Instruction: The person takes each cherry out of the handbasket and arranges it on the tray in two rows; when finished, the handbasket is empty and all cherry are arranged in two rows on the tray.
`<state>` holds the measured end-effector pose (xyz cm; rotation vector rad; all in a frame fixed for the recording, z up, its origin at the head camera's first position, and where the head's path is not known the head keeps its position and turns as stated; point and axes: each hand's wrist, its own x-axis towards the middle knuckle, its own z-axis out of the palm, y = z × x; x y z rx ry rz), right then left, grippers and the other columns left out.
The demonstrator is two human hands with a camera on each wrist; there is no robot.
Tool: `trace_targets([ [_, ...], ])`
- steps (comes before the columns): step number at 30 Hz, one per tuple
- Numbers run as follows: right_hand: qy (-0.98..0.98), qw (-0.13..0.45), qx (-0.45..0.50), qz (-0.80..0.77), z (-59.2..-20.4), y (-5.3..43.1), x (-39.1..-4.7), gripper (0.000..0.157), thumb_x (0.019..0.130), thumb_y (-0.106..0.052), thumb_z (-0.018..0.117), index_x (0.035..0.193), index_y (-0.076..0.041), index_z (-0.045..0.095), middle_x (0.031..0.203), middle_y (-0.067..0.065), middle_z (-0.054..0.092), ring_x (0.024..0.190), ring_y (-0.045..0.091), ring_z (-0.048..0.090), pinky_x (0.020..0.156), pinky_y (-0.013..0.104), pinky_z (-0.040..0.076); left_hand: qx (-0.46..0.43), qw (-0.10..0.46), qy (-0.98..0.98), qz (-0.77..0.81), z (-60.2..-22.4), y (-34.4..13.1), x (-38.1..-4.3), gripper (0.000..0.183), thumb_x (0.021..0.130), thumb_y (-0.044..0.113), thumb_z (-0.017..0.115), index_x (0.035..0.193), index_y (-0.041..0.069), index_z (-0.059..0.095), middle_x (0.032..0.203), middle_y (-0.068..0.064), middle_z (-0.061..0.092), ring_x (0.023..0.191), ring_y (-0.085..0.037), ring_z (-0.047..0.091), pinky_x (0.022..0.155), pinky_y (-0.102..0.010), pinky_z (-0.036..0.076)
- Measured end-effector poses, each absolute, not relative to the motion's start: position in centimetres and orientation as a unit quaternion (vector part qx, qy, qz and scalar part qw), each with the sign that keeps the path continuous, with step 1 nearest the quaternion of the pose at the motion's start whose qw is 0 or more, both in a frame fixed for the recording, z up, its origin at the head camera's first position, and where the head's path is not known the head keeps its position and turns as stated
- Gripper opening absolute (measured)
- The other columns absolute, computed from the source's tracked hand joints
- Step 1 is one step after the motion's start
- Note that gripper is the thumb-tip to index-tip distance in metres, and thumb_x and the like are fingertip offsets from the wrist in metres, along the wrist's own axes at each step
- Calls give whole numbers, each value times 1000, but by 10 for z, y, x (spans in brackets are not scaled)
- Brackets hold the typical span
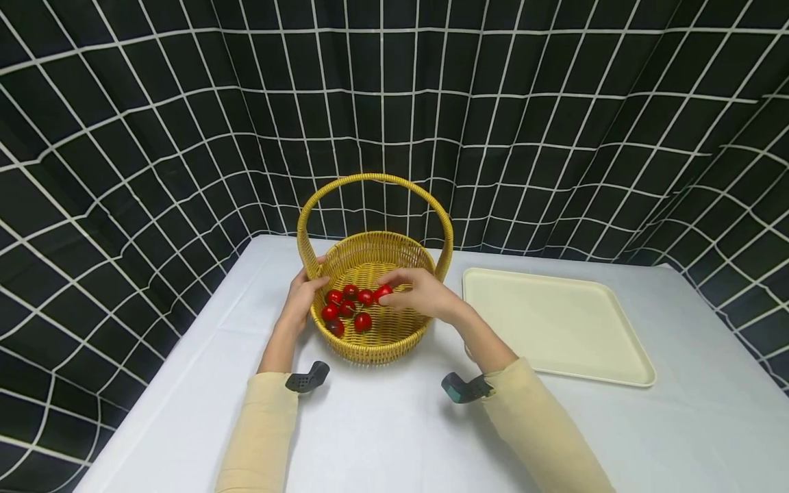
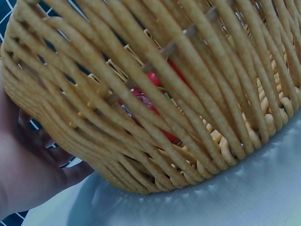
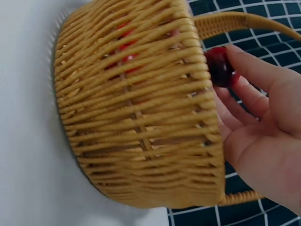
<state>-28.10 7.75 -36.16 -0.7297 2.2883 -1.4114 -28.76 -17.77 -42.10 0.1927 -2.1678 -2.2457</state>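
A yellow woven basket (image 1: pixel 370 352) with a tall arched handle stands on the table. Several dark red cherries (image 1: pixel 363 322) lie in it, mostly on its left side; in the left wrist view they show only in part through the weave. My left hand (image 1: pixel 300 299) grips the basket's left side near the foot of the handle, with the thumb over the rim. Over the basket's right half, my right hand (image 1: pixel 424 294) pinches one cherry (image 3: pixel 219 67) between thumb and fingers. In the right wrist view that cherry appears just above the rim.
To the right of the basket lies a cream rectangular tray (image 1: pixel 557 322) with a low raised edge. A white cloth (image 1: pixel 382 424) covers the table. Behind and at the sides hangs a black curtain (image 1: pixel 394 116) with a white grid.
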Motion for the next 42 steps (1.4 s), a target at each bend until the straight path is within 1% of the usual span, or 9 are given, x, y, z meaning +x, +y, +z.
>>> trace_targets([
  [4, 796, 173, -247, -525, -357, 87, -276, 39, 87, -18, 71, 122, -3, 60, 112, 11, 59, 96, 36, 64, 84, 42, 52, 65, 7, -694, -717, -422, -179, -289, 50, 95, 9, 49, 145, 13, 39, 147, -9, 37, 134, -25, 33, 111, -44, 21],
  [11, 796, 156, -252, -528, -351, 105, -265, 40, 87, -20, 71, 121, -4, 59, 114, 11, 61, 96, 26, 64, 86, 41, 51, 62, 14, -687, -723, -423, -179, -290, 50, 94, 8, 49, 144, 12, 40, 146, -11, 37, 133, -25, 34, 111, -41, 22],
  [16, 789, 176, -266, -525, -350, 118, -259, 40, 86, -21, 72, 121, -6, 60, 111, 9, 64, 97, 25, 63, 86, 37, 51, 65, 7, -681, -730, -420, -179, -287, 51, 95, 6, 49, 145, 10, 39, 147, -12, 36, 133, -26, 33, 111, -40, 21],
  [22, 724, 179, -296, -597, -345, 145, -249, 34, 86, -7, 70, 118, -1, 59, 107, 11, 66, 97, 24, 65, 87, 37, 51, 66, 15, -684, -726, -425, -179, -289, 50, 94, 7, 50, 143, 12, 41, 148, -9, 36, 134, -24, 33, 111, -40, 22],
  [27, 642, 148, -347, -667, -341, 168, -250, 26, 88, 2, 64, 111, -10, 64, 104, 7, 67, 92, 20, 66, 85, 33, 52, 59, 22, -686, -725, -424, -179, -291, 51, 93, 6, 50, 143, 11, 41, 148, -10, 35, 135, -25, 31, 111, -41, 20],
  [30, 584, 118, -352, -722, -339, 181, -253, 25, 89, 2, 62, 110, -12, 65, 104, 6, 65, 92, 20, 64, 83, 29, 52, 58, 21, -681, -730, -423, -178, -292, 51, 93, 5, 51, 143, 10, 42, 147, -11, 36, 134, -25, 31, 111, -41, 21],
  [36, 499, 53, -263, -824, -342, 197, -261, 24, 94, -1, 55, 117, -9, 58, 109, 9, 60, 95, 22, 64, 86, 25, 50, 61, 20, -681, -730, -421, -179, -292, 51, 94, 5, 50, 144, 10, 40, 148, -11, 36, 135, -25, 31, 111, -41, 21],
  [39, 489, 34, -204, -847, -350, 201, -269, 21, 96, -2, 53, 114, -10, 59, 112, 9, 58, 96, 21, 65, 88, 25, 49, 65, 17, -683, -727, -421, -179, -291, 52, 94, 6, 50, 145, 11, 39, 148, -11, 35, 135, -25, 31, 111, -42, 21],
  [42, 493, 24, -144, -858, -360, 205, -277, 17, 94, -2, 56, 107, -11, 62, 114, 8, 57, 95, 20, 66, 88, 27, 49, 69, 14, -685, -725, -422, -179, -290, 52, 95, 7, 50, 145, 13, 39, 149, -10, 35, 135, -24, 32, 111, -41, 21],
])
